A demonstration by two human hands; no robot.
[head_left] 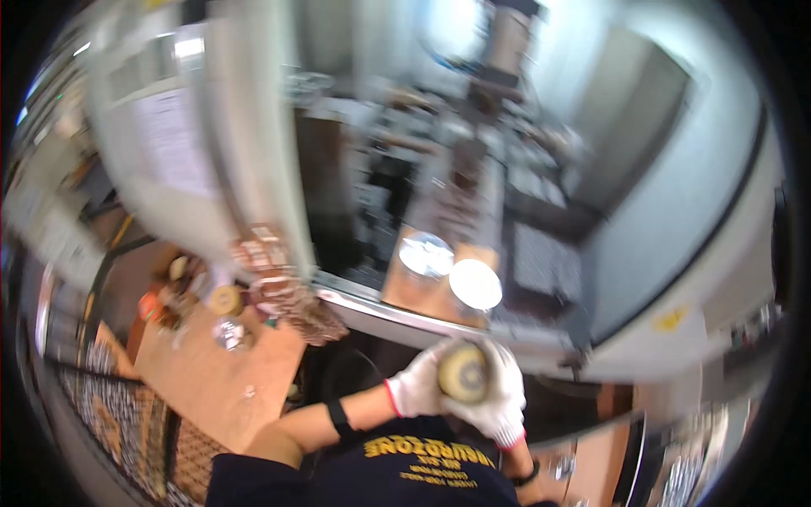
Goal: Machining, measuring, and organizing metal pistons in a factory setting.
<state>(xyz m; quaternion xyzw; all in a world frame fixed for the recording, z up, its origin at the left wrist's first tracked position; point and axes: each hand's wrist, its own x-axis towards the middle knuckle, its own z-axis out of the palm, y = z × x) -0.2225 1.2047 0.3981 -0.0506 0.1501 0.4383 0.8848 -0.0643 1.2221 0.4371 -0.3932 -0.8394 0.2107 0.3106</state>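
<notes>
Close in front of my body, both gloved hands close round a rounded, dull yellow metal part (463,374) with a grey ring in its middle. My left hand (416,384) wraps its left side, and my right hand (505,393) wraps its right side and underside. Both gloves are white knit. Beyond my hands, inside the machine, a shiny round metal part (425,255) and a bright white-looking round part (475,285) rest on a tan board (404,291). The picture is blurred, so the held part's exact kind does not show.
A machine enclosure with a door frame (262,169) stands ahead, its metal sill (372,308) just beyond my hands. A patterned cloth (283,287) hangs at the left of the opening. On the left, a wooden table (220,372) bears a yellow ring-shaped part (225,300) and a shiny metal part (230,333).
</notes>
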